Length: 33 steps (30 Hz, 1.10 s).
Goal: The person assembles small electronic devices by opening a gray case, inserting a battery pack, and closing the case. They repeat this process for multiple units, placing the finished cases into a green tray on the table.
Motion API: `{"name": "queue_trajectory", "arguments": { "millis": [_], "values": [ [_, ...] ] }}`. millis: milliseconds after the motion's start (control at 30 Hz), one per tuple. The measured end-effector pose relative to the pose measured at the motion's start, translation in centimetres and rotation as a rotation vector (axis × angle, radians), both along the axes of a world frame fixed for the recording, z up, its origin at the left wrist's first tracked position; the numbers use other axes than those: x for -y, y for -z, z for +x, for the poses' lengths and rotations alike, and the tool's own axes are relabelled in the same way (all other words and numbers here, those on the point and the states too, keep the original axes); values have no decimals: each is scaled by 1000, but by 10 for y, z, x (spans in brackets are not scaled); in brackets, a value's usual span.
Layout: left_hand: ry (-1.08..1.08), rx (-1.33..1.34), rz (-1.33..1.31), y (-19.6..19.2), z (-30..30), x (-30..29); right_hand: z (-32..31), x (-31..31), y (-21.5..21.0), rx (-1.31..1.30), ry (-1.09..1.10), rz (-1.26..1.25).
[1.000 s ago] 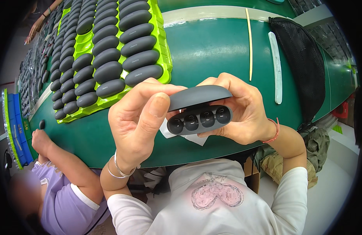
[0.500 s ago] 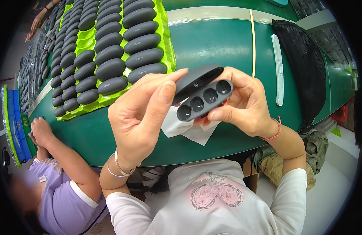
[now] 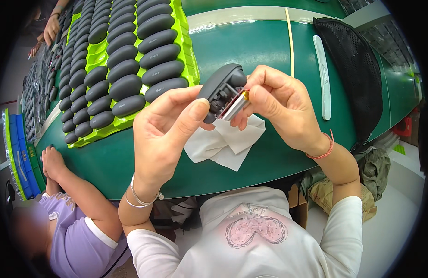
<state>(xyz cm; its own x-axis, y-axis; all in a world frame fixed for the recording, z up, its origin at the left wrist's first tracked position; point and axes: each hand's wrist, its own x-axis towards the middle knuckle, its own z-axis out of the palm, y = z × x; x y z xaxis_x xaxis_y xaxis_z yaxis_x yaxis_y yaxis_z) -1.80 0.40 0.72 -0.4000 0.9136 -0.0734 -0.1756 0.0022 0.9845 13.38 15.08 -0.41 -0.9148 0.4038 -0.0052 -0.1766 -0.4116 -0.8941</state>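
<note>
Green bench [image 3: 241,51] fills much of the view, edged at its far side by a pale band. On its left stands a bright green tray [image 3: 192,69] carrying rows of dark grey oval cases [image 3: 162,54]; a few of its hollows are bare. In front of the person, held up above the bench to the right of the tray's near corner, is a dark grey case [image 3: 217,87], tilted, with its inner parts exposed: a dark red edge and a silvery block [image 3: 234,109]. The left hand [image 3: 156,134] grips the case from its left side between thumb and fingers; the right hand [image 3: 288,105] has its thumb and fingertips pinched at the block's upper end. Below them lies a creased white sheet [image 3: 218,143]. Further right are a thin yellowish stick [image 3: 290,46], a pale strip [image 3: 322,78] and a black mesh pouch [image 3: 355,78]. At lower left, a co-worker's hands [image 3: 53,162] rest near a blue bin [image 3: 23,160]; whether they hold anything I cannot tell.
</note>
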Motion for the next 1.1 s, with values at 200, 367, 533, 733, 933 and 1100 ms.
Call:
{"name": "queue_trajectory", "arguments": {
  "millis": [200,367,533,733,933,1100],
  "values": [
    [178,137,-11,-1,2,-2,2,-4,6,42,9,112],
    [171,65,19,1,7,-3,-1,-1,7,-38,68,95],
    [77,-71,46,4,13,-4,-2,-3,6,-72,60,122],
    [327,563,-92,4,5,-3,-7,-3,4,-65,61,164],
    [428,687,-45,11,1,0,-3,-1,3,-39,132,261],
    [428,667,-52,12,0,0,-3,-2,5,-59,171,355]
  ]
}}
